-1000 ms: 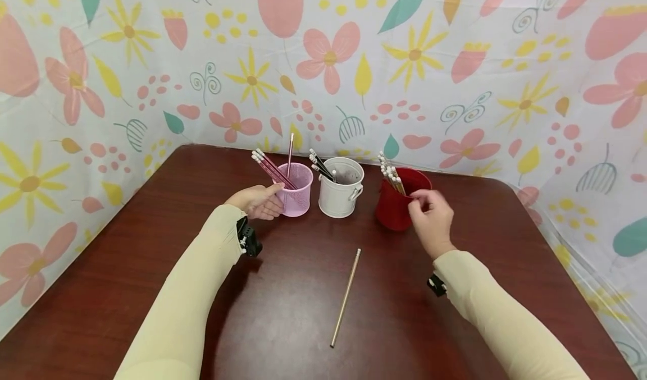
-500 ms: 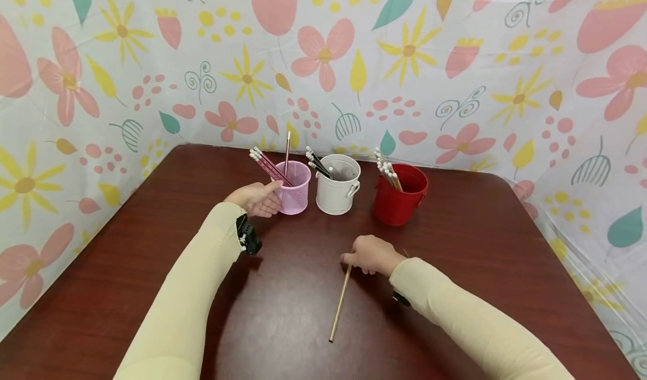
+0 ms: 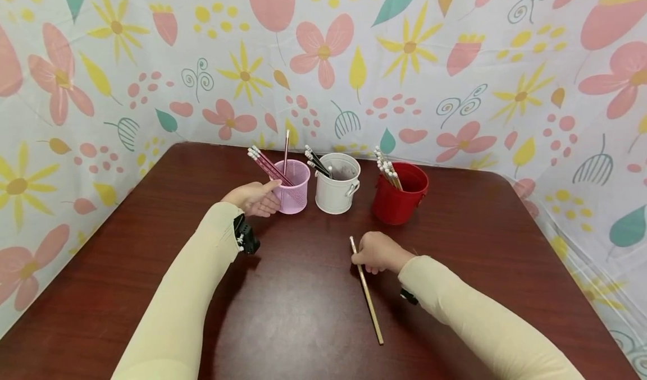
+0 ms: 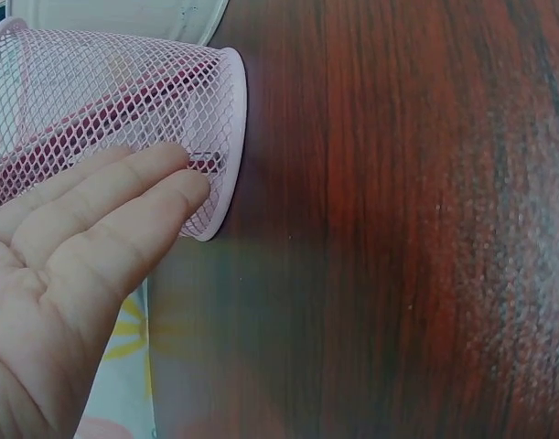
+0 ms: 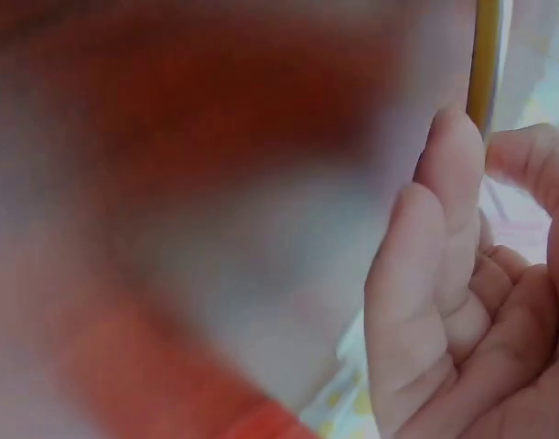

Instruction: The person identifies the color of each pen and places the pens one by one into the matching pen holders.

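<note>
My left hand [image 3: 256, 199] rests against the side of a pink mesh pencil cup [image 3: 295, 196]. Its thumb lies near the rim, and in the left wrist view the straight fingers [image 4: 137, 210] touch the mesh. Several dark pink pencils [image 3: 270, 168] with white ends stand in that cup, one nearly upright. Between thumb and fingertips, my right hand [image 3: 378, 253] pinches a gold pencil [image 3: 371, 304] near its white eraser end; its other end points toward me. In the right wrist view the pencil [image 5: 484, 64] shows at the fingertips.
A white metal bucket [image 3: 333, 196] with several black pencils stands right of the pink cup. Farther right is a red bucket [image 3: 394, 207] with several white-tipped pencils. All stand on a dark brown table [image 3: 283, 312], before a flower-print cloth [image 3: 429, 60].
My right hand has come from the red bucket down to the gold pencil and taken hold of it. The pencil has swung, its near end moving right. The left hand stays at the pink cup.
</note>
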A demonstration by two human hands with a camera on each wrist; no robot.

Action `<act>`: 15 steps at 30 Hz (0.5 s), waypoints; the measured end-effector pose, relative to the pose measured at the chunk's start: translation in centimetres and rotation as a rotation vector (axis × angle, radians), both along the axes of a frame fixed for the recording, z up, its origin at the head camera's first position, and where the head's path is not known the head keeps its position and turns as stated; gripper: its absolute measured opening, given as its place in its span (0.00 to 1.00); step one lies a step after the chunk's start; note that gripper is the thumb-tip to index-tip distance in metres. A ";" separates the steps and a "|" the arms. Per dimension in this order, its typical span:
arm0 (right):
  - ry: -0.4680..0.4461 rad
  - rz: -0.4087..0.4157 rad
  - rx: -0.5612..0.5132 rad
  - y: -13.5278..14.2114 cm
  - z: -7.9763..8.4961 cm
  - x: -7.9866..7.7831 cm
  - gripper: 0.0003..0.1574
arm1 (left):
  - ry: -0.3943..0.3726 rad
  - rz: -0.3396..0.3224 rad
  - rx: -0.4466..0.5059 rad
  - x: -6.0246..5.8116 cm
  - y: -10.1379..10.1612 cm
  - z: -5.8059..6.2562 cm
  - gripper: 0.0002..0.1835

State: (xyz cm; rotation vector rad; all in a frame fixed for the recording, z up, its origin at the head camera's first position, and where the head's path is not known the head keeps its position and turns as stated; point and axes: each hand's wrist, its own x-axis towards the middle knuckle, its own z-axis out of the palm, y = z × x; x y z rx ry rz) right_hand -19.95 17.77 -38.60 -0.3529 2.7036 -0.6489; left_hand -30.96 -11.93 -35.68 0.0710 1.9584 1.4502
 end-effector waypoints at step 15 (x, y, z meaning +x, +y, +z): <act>0.550 0.090 -0.240 6.6 8.6 0.6 0.05 | 0.016 -0.051 -0.052 0.1 0.0 0.3 0.40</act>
